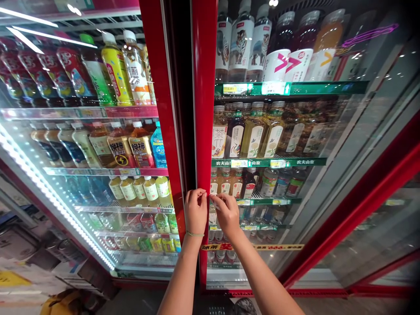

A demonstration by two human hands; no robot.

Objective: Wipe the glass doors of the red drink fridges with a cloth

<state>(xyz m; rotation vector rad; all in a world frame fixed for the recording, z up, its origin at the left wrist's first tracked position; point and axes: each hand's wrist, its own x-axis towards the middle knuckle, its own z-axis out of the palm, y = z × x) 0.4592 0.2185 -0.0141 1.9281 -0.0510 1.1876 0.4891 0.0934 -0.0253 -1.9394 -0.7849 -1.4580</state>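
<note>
Both hands are raised close together in front of the red door frame (204,109) of a glass-fronted drinks fridge. My left hand (196,214), with a thin band (194,234) on its wrist, has its thumb and fingertips pinched together at the frame's edge. Just to the right, my right hand (227,214) is also pinched, its fingertips at the frame where it meets the glass. Something small and pale may show at the right fingertips, but it is too small to name. Behind the right hand, small tea bottles (225,181) stand on a shelf inside.
To the left, a second lit fridge holds bottled drinks (115,70) on several shelves. A dark gap (182,96) runs between the fridges. Bottles with tiger labels (242,39) fill the upper right shelf. Another red frame (354,197) slants at right. A yellow bag-like object (61,302) lies lower left.
</note>
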